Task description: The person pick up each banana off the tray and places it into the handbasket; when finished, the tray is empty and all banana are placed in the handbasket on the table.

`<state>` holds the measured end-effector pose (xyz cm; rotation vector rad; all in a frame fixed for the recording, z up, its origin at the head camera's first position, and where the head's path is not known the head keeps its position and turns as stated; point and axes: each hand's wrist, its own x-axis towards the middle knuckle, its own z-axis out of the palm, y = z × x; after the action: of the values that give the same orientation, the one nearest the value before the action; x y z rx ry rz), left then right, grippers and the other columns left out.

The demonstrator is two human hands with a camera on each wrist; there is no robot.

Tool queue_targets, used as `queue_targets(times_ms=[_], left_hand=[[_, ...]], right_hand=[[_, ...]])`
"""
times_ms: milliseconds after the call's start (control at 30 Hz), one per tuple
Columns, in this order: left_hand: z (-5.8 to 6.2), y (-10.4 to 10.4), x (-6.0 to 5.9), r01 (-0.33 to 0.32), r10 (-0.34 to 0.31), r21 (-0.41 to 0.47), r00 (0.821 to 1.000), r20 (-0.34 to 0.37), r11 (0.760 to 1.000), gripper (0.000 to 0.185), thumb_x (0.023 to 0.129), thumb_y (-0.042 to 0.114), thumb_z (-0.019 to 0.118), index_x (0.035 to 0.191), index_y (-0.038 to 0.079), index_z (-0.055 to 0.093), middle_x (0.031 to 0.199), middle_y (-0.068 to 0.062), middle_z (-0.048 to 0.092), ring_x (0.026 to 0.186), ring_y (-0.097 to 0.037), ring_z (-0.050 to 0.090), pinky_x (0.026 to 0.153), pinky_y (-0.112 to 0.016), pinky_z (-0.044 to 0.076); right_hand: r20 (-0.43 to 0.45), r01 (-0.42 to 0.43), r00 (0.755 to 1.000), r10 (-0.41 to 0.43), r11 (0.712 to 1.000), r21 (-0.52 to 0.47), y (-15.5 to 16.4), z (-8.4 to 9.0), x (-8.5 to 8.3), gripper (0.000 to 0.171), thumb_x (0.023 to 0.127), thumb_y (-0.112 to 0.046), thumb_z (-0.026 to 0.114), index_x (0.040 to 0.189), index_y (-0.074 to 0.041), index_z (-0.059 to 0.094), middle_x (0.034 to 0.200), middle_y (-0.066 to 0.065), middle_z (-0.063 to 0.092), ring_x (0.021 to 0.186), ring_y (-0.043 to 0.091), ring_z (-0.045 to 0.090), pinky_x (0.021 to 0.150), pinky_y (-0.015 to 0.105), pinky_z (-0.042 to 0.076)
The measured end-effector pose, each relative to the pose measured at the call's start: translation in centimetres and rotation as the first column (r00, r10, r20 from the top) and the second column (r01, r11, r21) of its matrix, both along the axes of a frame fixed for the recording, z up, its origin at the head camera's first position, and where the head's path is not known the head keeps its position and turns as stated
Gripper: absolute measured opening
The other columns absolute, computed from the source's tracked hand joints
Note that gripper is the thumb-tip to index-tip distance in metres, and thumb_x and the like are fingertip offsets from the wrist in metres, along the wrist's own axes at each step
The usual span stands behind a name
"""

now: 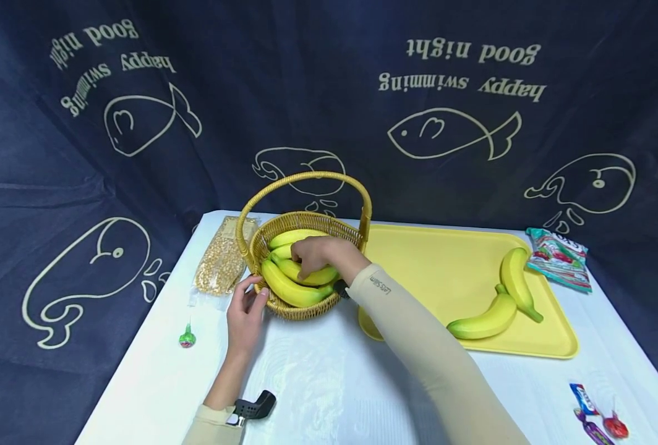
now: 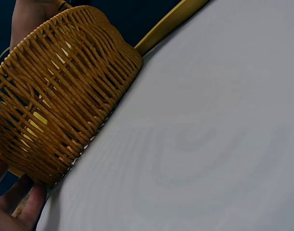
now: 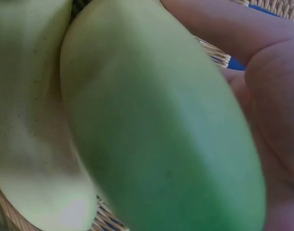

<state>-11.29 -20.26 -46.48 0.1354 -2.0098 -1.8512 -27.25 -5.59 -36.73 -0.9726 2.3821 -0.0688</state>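
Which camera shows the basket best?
The head view: it shows the basket nearly whole, handle included. The left wrist view shows mainly its woven side, cut off at the edge; the right wrist view, only bits behind the bananas.

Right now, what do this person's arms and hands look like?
The left sleeve and right sleeve are beige, the right printed with dark lettering, the left with a black device strapped by its cuff. The left hand and right hand are ungloved.
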Motion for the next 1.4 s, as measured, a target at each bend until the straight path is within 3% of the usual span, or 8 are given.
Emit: queue_targets(times_ms=[533, 800, 1033, 1167, 1400], left_hand=[[0.1, 0.3, -0.3, 0.0, 0.0, -0.003, 1.0, 0.017, 1.0, 0.034, 0.096, 0.014, 0.061, 0.126, 0.001, 0.055, 0.135, -0.007, 0.051, 0.116, -0.026, 0.053, 0.088, -0.021, 0.045], [0.1, 0.2, -0.2, -0.01, 0.01, -0.02, 1.0, 0.005, 1.0, 0.034, 0.096, 0.014, 0.06, 0.127, 0.0, 0.055, 0.138, -0.012, 0.049, 0.118, -0.034, 0.052, 0.086, -0.019, 0.044], [0.1, 0.2, -0.2, -0.013, 0.013, -0.011, 1.0, -0.007, 1.0, 0.034, 0.096, 0.013, 0.059, 0.127, -0.001, 0.054, 0.137, -0.012, 0.049, 0.116, -0.034, 0.053, 0.085, -0.018, 0.044], [0.2, 0.4, -0.2, -0.002, 0.002, -0.012, 1.0, -0.005, 1.0, 0.034, 0.096, 0.014, 0.06, 0.127, 0.0, 0.055, 0.138, -0.012, 0.049, 0.117, -0.034, 0.052, 0.085, -0.019, 0.045], [0.2, 0.2, 0.1, -0.013, 0.013, -0.022, 1.0, 0.016, 1.0, 0.035, 0.096, 0.016, 0.06, 0.127, 0.001, 0.055, 0.137, -0.008, 0.05, 0.115, -0.028, 0.053, 0.085, -0.019, 0.045]], right_hand=[[0.004, -0.01, 1.0, 0.01, 0.999, -0.049, 1.3, -0.2, -0.6, 0.049, 0.093, -0.042, 0.061, 0.135, -0.016, 0.054, 0.136, 0.0, 0.051, 0.123, 0.016, 0.045, 0.102, 0.034, 0.036], [-0.01, -0.009, 1.0, 0.007, 0.983, -0.181, 4.2, 1.7, -1.3, 0.048, 0.096, -0.036, 0.059, 0.137, -0.012, 0.052, 0.119, 0.003, 0.06, 0.102, 0.014, 0.057, 0.087, 0.032, 0.045], [-0.111, -0.048, 0.994, 0.011, 0.939, -0.34, 10.2, 2.8, -1.0, 0.038, 0.094, -0.027, 0.064, 0.128, -0.01, 0.061, 0.105, 0.002, 0.067, 0.091, 0.012, 0.061, 0.081, 0.032, 0.049], [-0.16, -0.045, 0.987, -0.023, 0.913, -0.406, 15.0, 2.7, 0.3, 0.033, 0.093, -0.023, 0.064, 0.124, -0.011, 0.064, 0.101, -0.001, 0.067, 0.088, 0.011, 0.061, 0.08, 0.033, 0.049], [-0.206, 0.059, 0.964, -0.166, 0.893, -0.446, 24.4, 1.1, 3.1, 0.024, 0.091, -0.017, 0.067, 0.114, -0.009, 0.067, 0.093, -0.005, 0.066, 0.085, 0.011, 0.06, 0.078, 0.04, 0.05]])
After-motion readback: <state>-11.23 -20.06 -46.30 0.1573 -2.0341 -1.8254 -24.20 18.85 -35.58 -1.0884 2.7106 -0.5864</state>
